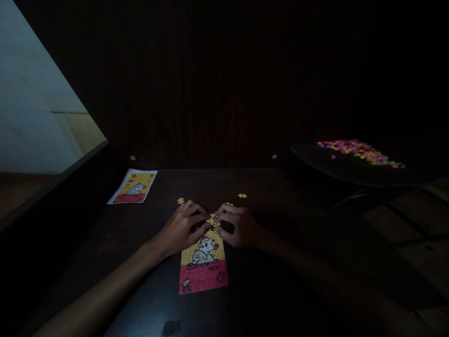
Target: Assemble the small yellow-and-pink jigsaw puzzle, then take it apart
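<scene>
A partly joined jigsaw puzzle [203, 267], yellow above and red below with a white cartoon animal, lies flat on the dark table. At its top edge my left hand [185, 227] bends its fingers onto yellow puzzle pieces [212, 219]. From the other side my right hand [238, 225] pinches at the same pieces, its fingertips close to the left ones. A small dark gap shows between these pieces and the puzzle below. Which piece each hand grips is partly hidden by the fingers.
Loose yellow pieces lie beyond my hands: one at left [180, 200], one at right [242, 195], another partly behind my right hand. A printed reference picture [133, 186] lies back left. A dark board rises behind. Colourful small bits [361, 152] cover a dark surface at right.
</scene>
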Available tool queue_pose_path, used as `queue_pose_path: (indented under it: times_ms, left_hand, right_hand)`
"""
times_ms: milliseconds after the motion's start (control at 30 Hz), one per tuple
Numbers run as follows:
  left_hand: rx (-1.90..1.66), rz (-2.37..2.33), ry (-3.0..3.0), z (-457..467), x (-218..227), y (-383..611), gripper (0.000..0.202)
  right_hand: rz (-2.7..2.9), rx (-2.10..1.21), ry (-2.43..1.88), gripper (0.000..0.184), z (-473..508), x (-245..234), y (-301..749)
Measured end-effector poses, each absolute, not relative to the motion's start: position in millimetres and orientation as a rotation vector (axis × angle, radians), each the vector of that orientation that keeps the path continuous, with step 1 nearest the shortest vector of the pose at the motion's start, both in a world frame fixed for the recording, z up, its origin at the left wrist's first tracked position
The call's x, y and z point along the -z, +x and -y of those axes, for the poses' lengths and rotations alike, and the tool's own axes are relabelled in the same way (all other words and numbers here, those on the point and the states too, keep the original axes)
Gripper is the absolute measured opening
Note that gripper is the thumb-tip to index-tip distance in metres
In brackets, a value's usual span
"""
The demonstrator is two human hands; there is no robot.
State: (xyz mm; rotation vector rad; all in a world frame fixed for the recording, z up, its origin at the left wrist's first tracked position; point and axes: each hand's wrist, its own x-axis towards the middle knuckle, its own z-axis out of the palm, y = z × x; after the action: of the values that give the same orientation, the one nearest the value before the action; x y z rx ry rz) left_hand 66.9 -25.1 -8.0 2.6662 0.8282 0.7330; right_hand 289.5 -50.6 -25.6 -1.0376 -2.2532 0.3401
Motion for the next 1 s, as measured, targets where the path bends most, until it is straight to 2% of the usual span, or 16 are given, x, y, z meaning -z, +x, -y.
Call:
queue_pose_path:
  times_ms: [233, 1000]
  left_hand:
    - [-0.766, -0.813, 2.649, 24.5, 9.2, 65.9, 0.021]
    - [-0.781, -0.745, 2.635, 22.8, 9.1, 61.6, 0.017]
  right_hand:
    - [2.244, -0.339, -1.071, 0.014, 50.8, 24.6, 288.9]
    - [2.274, -0.315, -1.096, 0.011, 48.6, 25.5, 288.8]
